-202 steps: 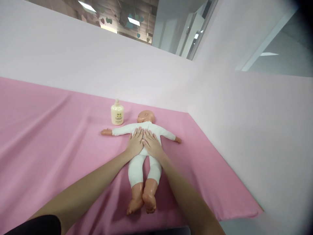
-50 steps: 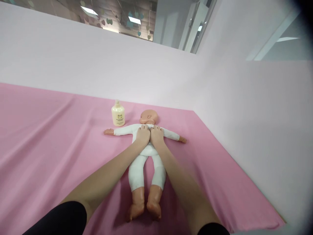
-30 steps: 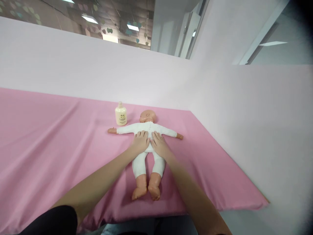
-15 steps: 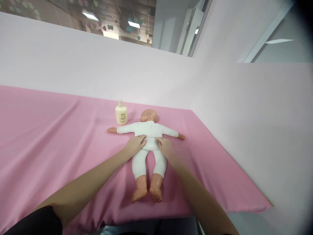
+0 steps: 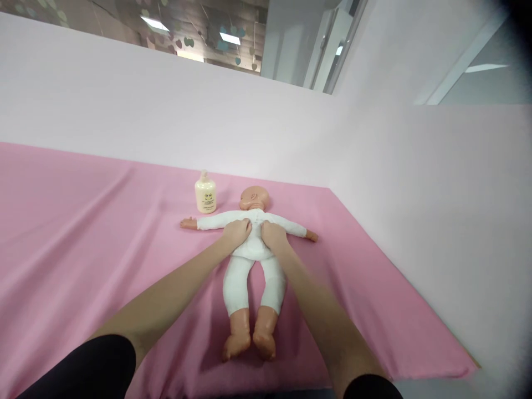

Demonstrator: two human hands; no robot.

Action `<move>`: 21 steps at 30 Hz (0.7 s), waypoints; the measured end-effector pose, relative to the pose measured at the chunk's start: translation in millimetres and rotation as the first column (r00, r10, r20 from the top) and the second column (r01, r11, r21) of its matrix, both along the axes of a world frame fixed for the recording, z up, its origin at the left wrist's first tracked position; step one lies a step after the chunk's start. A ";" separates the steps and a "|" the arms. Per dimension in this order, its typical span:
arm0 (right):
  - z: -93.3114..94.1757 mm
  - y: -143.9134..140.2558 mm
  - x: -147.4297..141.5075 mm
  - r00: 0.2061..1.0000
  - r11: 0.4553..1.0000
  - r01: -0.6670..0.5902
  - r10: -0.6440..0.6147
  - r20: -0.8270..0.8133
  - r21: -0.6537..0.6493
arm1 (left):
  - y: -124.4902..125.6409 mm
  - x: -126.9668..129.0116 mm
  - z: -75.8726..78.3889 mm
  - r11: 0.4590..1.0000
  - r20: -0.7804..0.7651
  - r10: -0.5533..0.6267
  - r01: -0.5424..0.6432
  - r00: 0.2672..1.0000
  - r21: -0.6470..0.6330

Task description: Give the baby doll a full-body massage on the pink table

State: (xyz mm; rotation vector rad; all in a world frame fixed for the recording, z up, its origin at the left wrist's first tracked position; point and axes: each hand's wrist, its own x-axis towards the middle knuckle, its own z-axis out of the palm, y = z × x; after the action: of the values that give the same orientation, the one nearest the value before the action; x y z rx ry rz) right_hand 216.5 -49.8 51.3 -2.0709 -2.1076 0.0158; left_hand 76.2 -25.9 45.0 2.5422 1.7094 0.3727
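Note:
A baby doll (image 5: 254,249) with a white cloth body and tan plastic head, hands and feet lies stretched out, its back apparently upward. Its head (image 5: 254,197) is turned to the left and its arms spread sideways. On the left side of the upper torso rests my left hand (image 5: 238,233), fingers curled in and closed against the white cloth. My right hand (image 5: 273,235) mirrors it on the right side, also closed on the cloth. The fingertips of both hands are mostly hidden behind the knuckles.
A cream pump bottle (image 5: 205,195) with a printed label stands left of the doll's head. Pink cloth (image 5: 103,238) with folds covers the table. White walls (image 5: 166,111) rise behind and at the right, with windows above.
Both my hands have moved up the doll's torso from the waist towards the shoulders. Their fingers, stretched more flat before, are now curled in.

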 end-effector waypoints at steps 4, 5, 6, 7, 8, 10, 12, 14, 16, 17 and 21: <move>-3.6 13.6 0.9 0.999 1.000 0.002 -0.003 0.043 0.009 | 8.1 6.4 -1.9 1.000 -0.017 0.025 -0.025 1.000 0.013; -5.5 14.5 0.7 0.999 1.000 0.008 -0.009 0.047 0.020 | 9.0 7.8 -2.5 0.999 -0.021 0.028 -0.027 0.999 0.021; -7.8 14.4 0.5 0.998 0.999 0.009 -0.012 0.055 0.051 | 9.3 8.9 -3.2 0.999 -0.025 0.028 -0.027 0.999 0.032; -10.2 13.8 0.3 0.998 0.995 0.006 -0.012 0.065 0.099 | 9.2 9.5 -3.9 0.999 -0.027 0.026 -0.025 0.999 0.046; -12.6 12.8 0.3 0.997 0.988 -0.004 -0.008 0.077 0.154 | 8.8 9.6 -4.8 0.997 -0.030 0.022 -0.020 0.999 0.070; -16.8 11.2 0.6 0.995 0.965 -0.035 0.008 0.104 0.261 | 8.1 8.4 -6.5 0.990 -0.033 0.007 -0.002 0.999 0.142; -19.4 11.5 1.5 0.992 0.948 -0.062 0.024 0.123 0.311 | 8.8 5.9 -8.2 0.981 -0.027 -0.011 0.016 1.000 0.196; -20.6 14.2 3.1 0.992 0.949 -0.068 0.033 0.118 0.309 | 11.6 3.5 -9.1 0.983 -0.004 -0.023 0.023 1.000 0.180; -21.0 18.4 5.2 0.996 0.961 -0.055 0.032 0.086 0.272 | 16.1 2.2 -8.8 0.992 0.021 -0.028 0.025 0.999 0.120; -20.9 20.6 6.2 0.998 0.969 -0.043 0.029 0.062 0.245 | 18.4 2.2 -8.2 0.995 0.028 -0.030 0.027 0.999 0.095; -19.5 25.6 8.9 0.999 0.987 -0.018 0.022 -0.023 0.157 | 21.2 4.6 -3.7 0.998 0.027 -0.034 0.033 0.999 0.050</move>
State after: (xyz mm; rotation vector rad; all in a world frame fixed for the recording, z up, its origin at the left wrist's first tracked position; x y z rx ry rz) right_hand 225.4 -24.2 31.9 -1.9492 -2.0448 -0.1173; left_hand 80.8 -4.7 41.4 2.5832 1.6666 0.4513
